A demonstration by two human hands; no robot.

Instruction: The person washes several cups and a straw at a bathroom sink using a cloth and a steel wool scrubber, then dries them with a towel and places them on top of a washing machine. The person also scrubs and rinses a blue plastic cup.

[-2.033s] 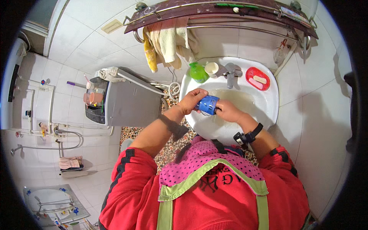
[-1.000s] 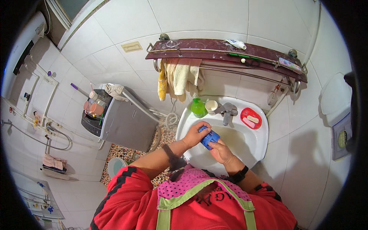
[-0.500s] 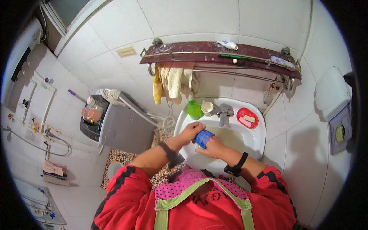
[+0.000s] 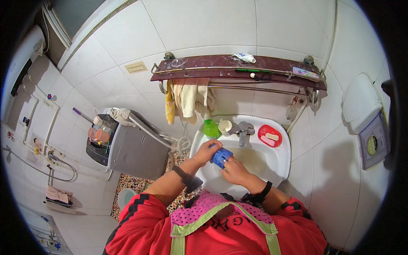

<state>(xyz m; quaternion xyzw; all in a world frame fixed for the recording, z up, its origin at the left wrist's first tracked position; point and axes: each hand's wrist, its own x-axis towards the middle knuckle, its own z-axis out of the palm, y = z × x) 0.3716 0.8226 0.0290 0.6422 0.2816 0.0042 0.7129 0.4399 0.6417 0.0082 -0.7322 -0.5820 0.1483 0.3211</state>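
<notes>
Over the white washbasin (image 4: 284, 153), both my hands are on a short blue plastic cylinder (image 4: 221, 157) with openings in its side. My left hand (image 4: 205, 154) grips its left end, thumb on top. My right hand (image 4: 236, 171) is closed at its right end, the fingers curled and partly hidden. Beyond them stands the metal tap (image 4: 243, 134). A green pump bottle (image 4: 211, 129) and a pale cup (image 4: 225, 126) stand left of the tap. To its right lies a red soap dish (image 4: 261, 132) with two bars of soap (image 4: 271, 137).
Above the basin runs a dark red shelf (image 4: 195, 63) holding a white tube (image 4: 245, 58), with towels (image 4: 189, 97) hanging below. A grey washing machine (image 4: 138, 148) stands at the left, cups on top. A pale bucket (image 4: 126, 196) sits on the patterned floor.
The blue cylinder has tilted and shifted slightly left in my hands. My right hand has drawn back a little, with more of its curled fingers visible. The view has moved slightly.
</notes>
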